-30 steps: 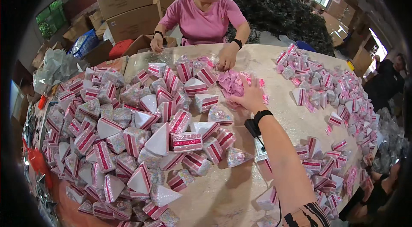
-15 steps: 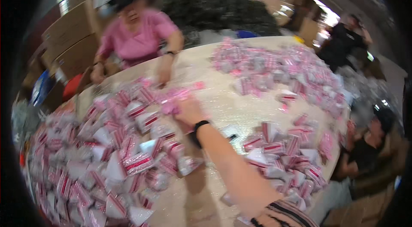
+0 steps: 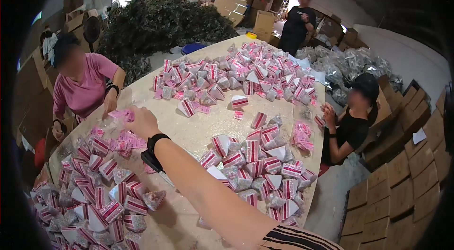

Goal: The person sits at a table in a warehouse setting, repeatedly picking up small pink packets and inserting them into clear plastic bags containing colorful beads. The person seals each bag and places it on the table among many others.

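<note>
My right hand (image 3: 142,123) reaches across to the left side of the table, a black band on its wrist. Its fingers are closed on some small pink slips (image 3: 122,115). Just below it lies a loose heap of more pink slips (image 3: 127,142). Nearer to me spreads a big pile of wedge-shaped clear packets (image 3: 111,212) with white and magenta labels. A second group of such packets (image 3: 253,157) lies to the right of my forearm. My left hand is out of view.
A co-worker in a pink shirt (image 3: 90,77) stands at the table's left edge, a hand close to mine. Another in black (image 3: 350,129) sits at the right, handling a packet. More packets (image 3: 255,68) cover the far end of the tabletop (image 3: 189,129). Cartons (image 3: 378,202) stand at lower right.
The view has swung to the right, so the table and co-workers appear further left. My right hand stays over the pink slips, which now show clearly in its fingers.
</note>
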Action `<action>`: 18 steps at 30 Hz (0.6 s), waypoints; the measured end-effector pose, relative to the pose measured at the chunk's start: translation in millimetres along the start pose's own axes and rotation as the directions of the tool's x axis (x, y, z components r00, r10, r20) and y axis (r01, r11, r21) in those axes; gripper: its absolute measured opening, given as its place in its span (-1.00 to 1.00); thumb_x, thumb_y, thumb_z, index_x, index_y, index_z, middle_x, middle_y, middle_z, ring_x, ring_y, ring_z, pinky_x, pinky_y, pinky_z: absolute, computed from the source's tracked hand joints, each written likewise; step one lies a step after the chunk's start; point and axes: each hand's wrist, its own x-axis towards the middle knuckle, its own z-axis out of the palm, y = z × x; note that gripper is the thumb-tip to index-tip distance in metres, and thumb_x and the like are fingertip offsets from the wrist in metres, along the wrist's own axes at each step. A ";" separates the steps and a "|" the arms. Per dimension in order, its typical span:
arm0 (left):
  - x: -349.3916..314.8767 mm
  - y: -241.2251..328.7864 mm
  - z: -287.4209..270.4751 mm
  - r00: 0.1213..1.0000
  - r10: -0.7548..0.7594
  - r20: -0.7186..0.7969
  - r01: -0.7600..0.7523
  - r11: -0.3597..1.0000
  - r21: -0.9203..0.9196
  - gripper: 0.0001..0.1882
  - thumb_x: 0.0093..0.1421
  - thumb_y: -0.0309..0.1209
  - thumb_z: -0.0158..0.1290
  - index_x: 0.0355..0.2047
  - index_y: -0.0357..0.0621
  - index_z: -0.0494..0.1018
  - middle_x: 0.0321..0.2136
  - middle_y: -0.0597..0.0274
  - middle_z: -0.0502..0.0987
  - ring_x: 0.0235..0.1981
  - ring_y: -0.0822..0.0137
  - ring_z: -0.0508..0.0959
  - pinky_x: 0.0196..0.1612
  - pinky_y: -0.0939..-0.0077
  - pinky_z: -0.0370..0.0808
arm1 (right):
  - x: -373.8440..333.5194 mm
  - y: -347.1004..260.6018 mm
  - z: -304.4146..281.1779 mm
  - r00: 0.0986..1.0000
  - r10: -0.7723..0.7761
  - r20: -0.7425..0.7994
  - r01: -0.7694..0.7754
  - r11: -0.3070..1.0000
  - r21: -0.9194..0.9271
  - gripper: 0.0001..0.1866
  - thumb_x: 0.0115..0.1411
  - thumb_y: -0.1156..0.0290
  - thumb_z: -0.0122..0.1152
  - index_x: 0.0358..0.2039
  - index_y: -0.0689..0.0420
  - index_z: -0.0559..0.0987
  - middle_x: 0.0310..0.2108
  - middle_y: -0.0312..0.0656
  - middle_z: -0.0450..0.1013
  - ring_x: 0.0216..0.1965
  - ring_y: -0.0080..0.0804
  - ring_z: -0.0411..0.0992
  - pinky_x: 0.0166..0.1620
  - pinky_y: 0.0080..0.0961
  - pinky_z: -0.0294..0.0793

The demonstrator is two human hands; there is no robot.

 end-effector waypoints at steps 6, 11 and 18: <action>-15.1 6.5 -11.1 1.000 0.030 0.003 -0.030 1.000 0.001 -0.44 0.21 -0.20 -0.04 0.19 -0.15 0.27 0.23 -0.21 0.19 0.27 -0.30 0.15 0.25 -0.24 0.13 | 7.7 -47.0 -44.1 0.991 -0.054 -0.124 0.072 0.987 0.144 -0.56 -0.11 0.18 0.28 -0.17 0.05 0.59 -0.35 0.00 0.54 -0.27 -0.01 0.52 -0.17 -0.20 0.49; -32.4 9.0 -18.4 0.997 0.075 0.024 -0.074 0.997 -0.016 -0.44 0.21 -0.20 -0.04 0.19 -0.16 0.27 0.24 -0.20 0.19 0.27 -0.29 0.14 0.25 -0.24 0.12 | 20.5 -68.4 -93.8 0.973 -0.095 -0.210 0.134 0.975 0.180 -0.67 -0.15 0.26 0.32 -0.31 0.07 0.61 -0.40 -0.11 0.56 -0.30 -0.12 0.54 -0.23 -0.33 0.50; -130.7 2.1 -32.7 1.000 0.001 0.025 0.000 1.000 -0.025 -0.44 0.22 -0.20 -0.05 0.19 -0.16 0.26 0.24 -0.20 0.19 0.27 -0.29 0.14 0.26 -0.24 0.11 | 18.5 -125.6 -143.2 0.949 -0.239 -0.207 0.277 0.943 0.184 -0.62 -0.19 0.17 0.36 -0.32 0.06 0.65 -0.33 -0.05 0.56 -0.22 -0.08 0.53 -0.10 -0.30 0.50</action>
